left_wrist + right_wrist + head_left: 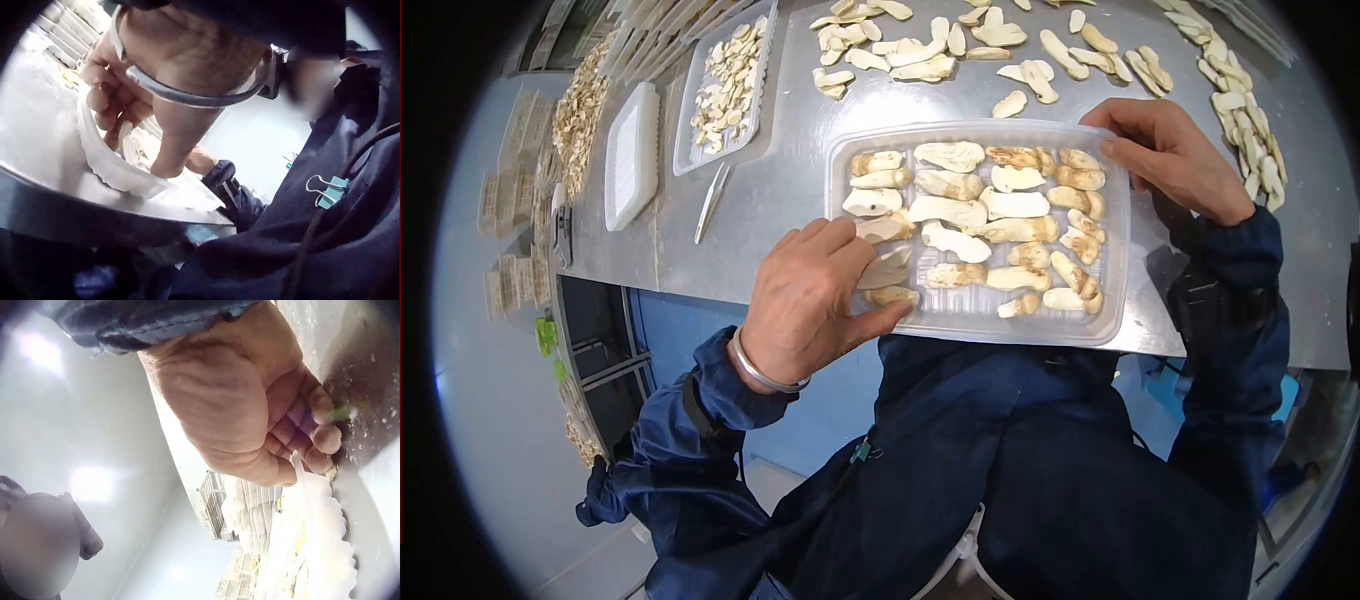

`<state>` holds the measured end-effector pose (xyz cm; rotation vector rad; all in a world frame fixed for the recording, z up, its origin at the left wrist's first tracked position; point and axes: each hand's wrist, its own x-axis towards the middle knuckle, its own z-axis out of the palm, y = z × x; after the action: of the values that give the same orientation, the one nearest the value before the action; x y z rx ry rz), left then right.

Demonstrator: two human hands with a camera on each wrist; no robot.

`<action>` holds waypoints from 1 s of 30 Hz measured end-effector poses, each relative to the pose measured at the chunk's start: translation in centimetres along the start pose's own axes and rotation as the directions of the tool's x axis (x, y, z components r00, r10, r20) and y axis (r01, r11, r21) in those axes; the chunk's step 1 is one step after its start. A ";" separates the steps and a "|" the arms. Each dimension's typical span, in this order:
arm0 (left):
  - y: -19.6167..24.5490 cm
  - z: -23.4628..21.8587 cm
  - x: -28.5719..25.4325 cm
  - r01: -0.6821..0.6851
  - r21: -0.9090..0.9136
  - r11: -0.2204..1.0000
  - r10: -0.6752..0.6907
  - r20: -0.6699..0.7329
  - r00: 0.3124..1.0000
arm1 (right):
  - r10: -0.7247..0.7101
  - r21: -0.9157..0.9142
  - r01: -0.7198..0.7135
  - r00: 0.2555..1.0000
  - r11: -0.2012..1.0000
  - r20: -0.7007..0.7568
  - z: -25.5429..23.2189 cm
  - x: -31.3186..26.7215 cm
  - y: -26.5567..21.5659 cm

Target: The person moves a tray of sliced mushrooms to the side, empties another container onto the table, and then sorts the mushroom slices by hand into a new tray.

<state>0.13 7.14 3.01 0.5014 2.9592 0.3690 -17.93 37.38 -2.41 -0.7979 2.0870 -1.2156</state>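
A clear plastic tray (1040, 332) lies at the table's near edge, bearing columns of pale mushroom slices (948, 212) with brownish ends. My left hand (805, 290) reaches over its left end. The curled fingers hold a mushroom slice (886, 268) in the left column, while the thumb lies by the lower left corner. In the left wrist view a slice (129, 145) stands against the fingertips, inside the tray's wavy wall (103, 164). My right hand (1175, 155) grips the tray's upper right corner, thumb over the rim (297, 464) and fingers curled outside it.
Loose mushroom slices (915, 58) lie behind the tray, and a long row (1245, 125) runs along the right. To the left are tweezers (712, 203), a white tray (631, 158) and a tray of small slices (768, 75). The metal table's edge (685, 292) passes beside my body.
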 end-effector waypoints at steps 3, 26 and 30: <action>-0.1 0.0 0.0 0.001 0.007 1.000 -0.001 0.009 1.000 | 0.000 0.004 0.000 1.000 1.000 0.014 -0.1 0.0 -0.1; -1.9 -3.5 3.4 -0.225 0.057 0.973 0.186 0.390 0.902 | 0.003 -0.020 -0.003 1.000 1.000 0.000 -0.1 0.0 0.0; -2.2 -4.2 4.0 -0.170 0.005 0.985 0.150 0.446 0.883 | -0.002 -0.018 0.002 1.000 1.000 0.009 0.0 0.1 -0.1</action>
<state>-4.93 5.52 6.18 0.7293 2.4930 0.1723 -18.03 37.27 -2.36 -0.8122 2.0933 -1.1939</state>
